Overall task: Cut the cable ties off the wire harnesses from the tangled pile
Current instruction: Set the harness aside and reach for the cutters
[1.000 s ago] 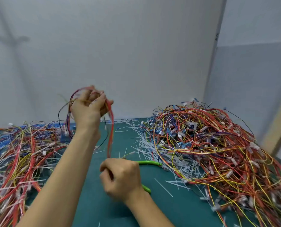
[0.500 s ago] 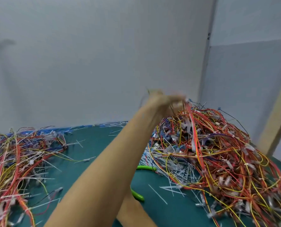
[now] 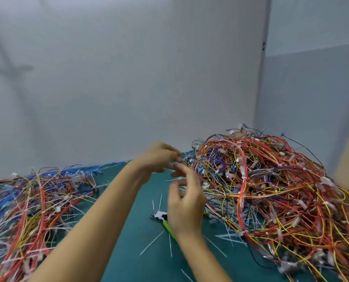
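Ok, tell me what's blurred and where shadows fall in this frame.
Head view: the left hand is smeared by motion, its fingers unreadable; the right hand is slightly soft; the right wire pile and cutters look fairly sharp; a faint cross-shaped shadow lies on the wall; the wall seam leans, wide-lens distortion.

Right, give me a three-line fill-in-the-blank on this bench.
1. The cutters lying on the mat have ___ handles.
2. The taller wire pile sits on the person's ___ side.
3. The cut ties scattered over the mat are ___.

Missing words: green; right; white.
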### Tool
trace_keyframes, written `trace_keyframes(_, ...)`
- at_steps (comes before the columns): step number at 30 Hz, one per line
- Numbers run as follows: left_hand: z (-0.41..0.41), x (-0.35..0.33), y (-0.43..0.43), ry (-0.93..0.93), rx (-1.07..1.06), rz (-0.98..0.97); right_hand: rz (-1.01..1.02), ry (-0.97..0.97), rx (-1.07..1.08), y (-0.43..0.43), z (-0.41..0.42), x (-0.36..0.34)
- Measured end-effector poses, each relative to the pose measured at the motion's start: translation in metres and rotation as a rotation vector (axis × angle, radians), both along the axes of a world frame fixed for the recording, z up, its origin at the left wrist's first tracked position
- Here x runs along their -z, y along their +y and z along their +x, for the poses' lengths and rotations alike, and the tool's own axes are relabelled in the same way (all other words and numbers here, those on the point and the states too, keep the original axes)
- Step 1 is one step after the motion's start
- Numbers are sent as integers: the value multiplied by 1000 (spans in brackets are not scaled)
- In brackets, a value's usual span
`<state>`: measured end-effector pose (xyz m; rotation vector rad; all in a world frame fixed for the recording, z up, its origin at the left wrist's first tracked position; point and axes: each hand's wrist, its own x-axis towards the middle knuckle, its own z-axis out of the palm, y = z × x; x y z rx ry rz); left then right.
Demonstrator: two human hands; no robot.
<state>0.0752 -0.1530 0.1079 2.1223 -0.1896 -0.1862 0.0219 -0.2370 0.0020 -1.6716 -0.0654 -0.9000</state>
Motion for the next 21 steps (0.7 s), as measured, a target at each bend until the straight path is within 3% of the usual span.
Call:
trace_keyframes(1,0,0,8,-37,-47,1,78,-97,12,13,-8,-1)
trace_keyframes(4,3,5,43,-85,-205,-84,275,-68,0,-19,5,-13)
trace_keyframes(8,7,32,105,-41,-435,-185,585,90,8,-69,33,-25)
trace_keyframes(9,7,42,119,-75,-492,-149,647,115,8,-76,38,-27)
trace_keyframes(11,4,60,144,-186,-606,136,673,137,67,-79,41,-26)
trace_keyframes(13,-2,74,165,-273,-682,531,592,108,173,-68,40,-24)
trace_keyframes(16,-11,88,182,-222,-685,960,231,12,213,-32,30,-15)
trace_keyframes(19,-15,93,184,-164,-694,1094,-113,-68,66,10,16,-5)
trace_keyframes(21,-16,89,180,-246,-653,1161,-262,-36,-66,30,10,-2)
